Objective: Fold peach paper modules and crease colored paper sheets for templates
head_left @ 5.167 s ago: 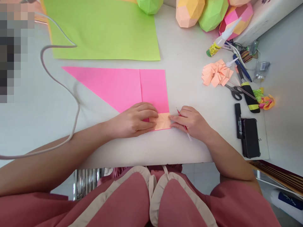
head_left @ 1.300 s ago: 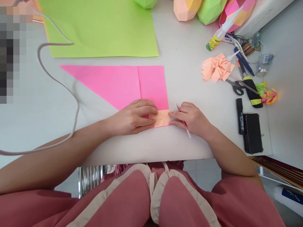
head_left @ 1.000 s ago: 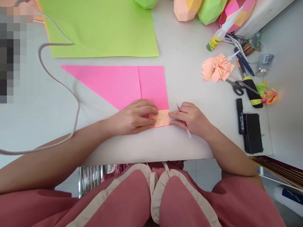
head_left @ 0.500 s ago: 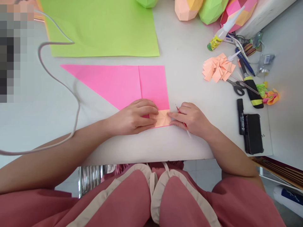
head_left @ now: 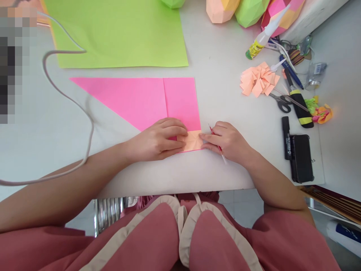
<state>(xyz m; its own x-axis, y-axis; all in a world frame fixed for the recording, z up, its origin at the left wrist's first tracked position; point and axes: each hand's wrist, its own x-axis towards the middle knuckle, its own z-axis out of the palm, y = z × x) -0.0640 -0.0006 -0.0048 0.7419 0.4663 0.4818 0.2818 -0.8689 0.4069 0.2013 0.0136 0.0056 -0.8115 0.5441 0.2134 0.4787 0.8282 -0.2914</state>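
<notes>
A pink sheet of paper point(head_left: 126, 98) with a slanted left edge and a vertical crease lies on the table. On its lower right corner sits a small creased peach paper piece point(head_left: 194, 140). My left hand point(head_left: 162, 138) rests palm down over the pink sheet, its fingers apart and the tips pressing on the peach piece's left part, which they hide. My right hand point(head_left: 225, 139) holds a thin red pen refill point(head_left: 222, 155) slanting through its fingers. Its index finger and thumb touch the right edge of the peach piece.
A green sheet point(head_left: 121, 34) lies beyond the pink one. Faceted paper shapes point(head_left: 222, 10), a glue bottle point(head_left: 255, 49), a pile of peach paper pieces point(head_left: 259, 79), scissors point(head_left: 282, 104), a black marker point(head_left: 286, 137) and a phone point(head_left: 302, 158) are rightward. A white cable point(head_left: 91, 128) crosses my left forearm.
The whole view has shifted very slightly. Both hands keep their places on the paper.
</notes>
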